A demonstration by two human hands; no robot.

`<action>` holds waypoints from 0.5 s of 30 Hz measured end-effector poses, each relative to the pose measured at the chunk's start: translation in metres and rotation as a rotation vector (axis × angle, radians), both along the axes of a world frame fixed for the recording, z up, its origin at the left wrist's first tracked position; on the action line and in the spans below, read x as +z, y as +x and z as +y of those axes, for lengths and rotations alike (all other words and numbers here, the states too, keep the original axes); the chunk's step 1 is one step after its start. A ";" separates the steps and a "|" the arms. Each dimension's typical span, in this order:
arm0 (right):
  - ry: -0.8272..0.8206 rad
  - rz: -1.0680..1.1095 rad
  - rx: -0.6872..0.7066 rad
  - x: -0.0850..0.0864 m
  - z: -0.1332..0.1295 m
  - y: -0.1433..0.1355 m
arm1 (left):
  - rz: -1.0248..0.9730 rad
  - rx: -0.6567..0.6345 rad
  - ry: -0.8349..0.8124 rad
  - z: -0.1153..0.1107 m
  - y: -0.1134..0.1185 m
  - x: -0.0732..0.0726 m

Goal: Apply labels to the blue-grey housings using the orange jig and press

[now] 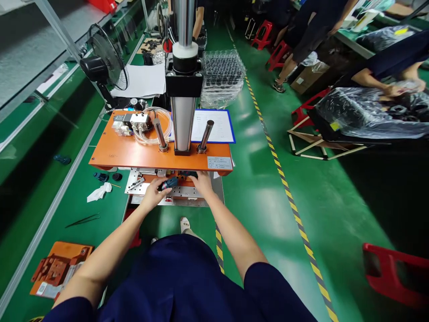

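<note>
My left hand [154,196] is closed around a small dark blue plastic part [170,183] with a reddish spot, in front of the press fixture. Beneath the press's orange top plate [134,154], my right hand [202,183] reaches in with its fingers at a second dark part [188,173]. The plate's front edge hides some of those fingertips, and they look closed on that part. Both hands are above the metal base plate [187,192] with its rows of holes. A vertical cylinder [183,120] rises from the orange plate between two guide posts.
Left on the green bench lie another blue part [101,176], a black round cap [117,176], a white tissue [99,192], tweezers [83,220] and an orange fixture [60,268]. A fan [105,58] stands behind. Clear trays [224,74] are stacked at the back. Co-workers are at right.
</note>
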State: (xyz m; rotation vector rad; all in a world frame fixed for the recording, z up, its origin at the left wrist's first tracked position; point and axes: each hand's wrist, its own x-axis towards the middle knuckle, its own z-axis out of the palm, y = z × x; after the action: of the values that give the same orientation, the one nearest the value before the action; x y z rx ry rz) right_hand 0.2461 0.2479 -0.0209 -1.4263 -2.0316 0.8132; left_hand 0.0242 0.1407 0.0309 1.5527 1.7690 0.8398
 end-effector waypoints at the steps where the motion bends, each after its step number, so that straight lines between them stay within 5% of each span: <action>1: 0.014 0.038 -0.055 -0.003 -0.012 0.009 | 0.039 -0.019 0.009 0.013 0.003 -0.003; 8: 0.031 0.267 -0.439 -0.026 -0.094 0.085 | 0.295 -0.185 -0.063 0.092 0.034 -0.027; 15: -0.204 0.478 -0.624 -0.053 -0.091 0.108 | 0.350 -0.235 -0.076 0.098 0.046 -0.046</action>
State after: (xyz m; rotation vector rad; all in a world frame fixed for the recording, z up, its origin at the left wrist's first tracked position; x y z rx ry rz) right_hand 0.3538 0.1566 -0.0735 -1.6492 -1.0829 0.9719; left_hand 0.0702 0.2385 -0.0146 1.8991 1.7804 0.3999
